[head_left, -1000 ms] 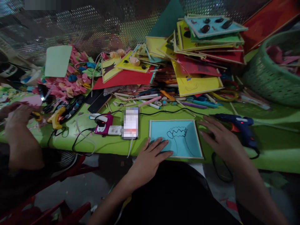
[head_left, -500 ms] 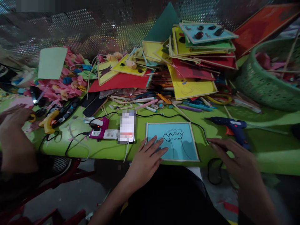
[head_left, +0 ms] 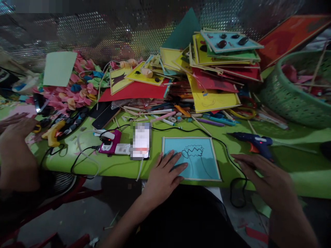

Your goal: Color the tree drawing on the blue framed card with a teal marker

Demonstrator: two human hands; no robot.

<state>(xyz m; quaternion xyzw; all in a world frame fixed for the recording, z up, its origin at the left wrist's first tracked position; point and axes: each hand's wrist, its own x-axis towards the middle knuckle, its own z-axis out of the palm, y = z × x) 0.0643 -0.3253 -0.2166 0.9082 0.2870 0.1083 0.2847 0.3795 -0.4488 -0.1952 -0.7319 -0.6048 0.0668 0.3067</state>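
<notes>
My left hand (head_left: 165,177) lies flat, fingers spread, on the left part of a blue card (head_left: 207,163) framed with thin pale sticks. Black marker lines on the card form a zigzag band with a scalloped top, a small loop and two long curves. To the right, my right hand (head_left: 266,177) hovers at the table's front edge, thumb and fingers slightly apart, with nothing visible in it. Close to its fingertips runs a black cord (head_left: 227,150), which hangs in a loop over the edge. Beyond that hand a blue glue gun (head_left: 258,143) lies on its side.
A phone (head_left: 141,141) and a purple power adapter (head_left: 110,143) lie to the left. Framed cards (head_left: 214,98) are piled behind, near a green basket (head_left: 292,93). Another person's hand (head_left: 18,137) rests at far left, near a yellow glue gun (head_left: 54,133).
My right hand has let go of the black cord, which now hangs past the fingertips. My left hand stays on the blue card. The view has shifted slightly.
</notes>
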